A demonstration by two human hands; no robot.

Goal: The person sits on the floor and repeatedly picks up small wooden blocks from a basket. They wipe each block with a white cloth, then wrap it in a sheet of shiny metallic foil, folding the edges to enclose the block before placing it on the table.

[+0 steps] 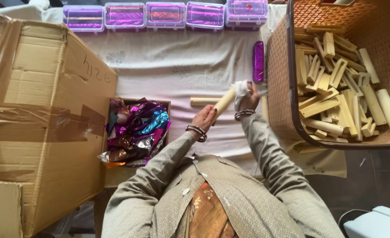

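Stick, pale wooden [224,104] | left hand [204,119] is gripping its lower end, steadying it | right hand [248,99] is pinching white cloth [240,89] around its top, wiping | orange basket [283,88] is keeping more sticks within reach.

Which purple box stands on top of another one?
The purple box farthest right in the row; it sits stacked higher, while the other four stand singly on the cloth.

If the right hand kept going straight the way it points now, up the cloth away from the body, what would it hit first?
Probably the purple foil-wrapped bar lying just beyond the right hand, which holds a white cloth on the pale stick. Depth is unclear; it might pass beside it toward the purple boxes.
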